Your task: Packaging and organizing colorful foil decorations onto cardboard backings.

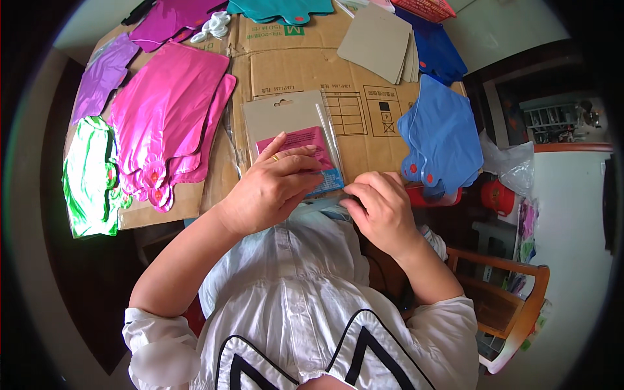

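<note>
A clear plastic package (286, 112) with a grey backing card and a hang hole lies at the near edge of the cardboard. Inside it are a folded pink foil piece (305, 138) and a blue printed strip (333, 181). My left hand (276, 185) lies across the package, index finger stretched up and the others bent over the pink and blue parts; its thumb is mostly hidden. At the package's lower right corner, my right hand (383, 208) has thumb and index finger pinched together at the clear plastic edge.
Flat pink foil balloons (166, 110), a green one (88, 175) and a purple one (101, 75) lie left. Blue balloons (442, 133) and a stack of grey cards (376, 42) lie right. Teal balloons (279, 8) lie behind. A wooden chair (520, 312) stands right.
</note>
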### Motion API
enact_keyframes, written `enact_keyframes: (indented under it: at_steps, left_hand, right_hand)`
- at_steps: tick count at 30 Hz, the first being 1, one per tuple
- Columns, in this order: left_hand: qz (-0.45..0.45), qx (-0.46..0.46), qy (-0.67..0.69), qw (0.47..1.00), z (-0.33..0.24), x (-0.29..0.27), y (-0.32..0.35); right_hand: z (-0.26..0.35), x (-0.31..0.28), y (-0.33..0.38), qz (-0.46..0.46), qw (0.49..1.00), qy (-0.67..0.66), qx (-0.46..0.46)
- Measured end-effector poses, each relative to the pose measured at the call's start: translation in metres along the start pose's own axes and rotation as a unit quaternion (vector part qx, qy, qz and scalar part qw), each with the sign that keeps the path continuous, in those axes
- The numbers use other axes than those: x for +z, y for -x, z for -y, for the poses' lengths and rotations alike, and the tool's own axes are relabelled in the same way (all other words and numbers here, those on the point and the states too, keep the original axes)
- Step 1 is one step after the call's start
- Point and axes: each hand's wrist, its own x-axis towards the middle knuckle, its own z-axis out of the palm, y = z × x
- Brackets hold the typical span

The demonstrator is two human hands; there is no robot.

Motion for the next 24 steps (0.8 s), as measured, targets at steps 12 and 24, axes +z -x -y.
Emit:
enact_keyframes:
  at_steps: [12,24]
  left_hand:
    - [-0.023,-0.017,-0.003,1.0,0.0,0.002,-0.001]
    - [-0.023,-0.013,-0.012,1.0,0.001,0.003,-0.001]
  right_hand:
    - [-0.013,0.021,0.01,-0.067,0.987,0.101,-0.109]
    - [-0.023,0.023,0.015,-0.071,0.981,0.094,-0.157]
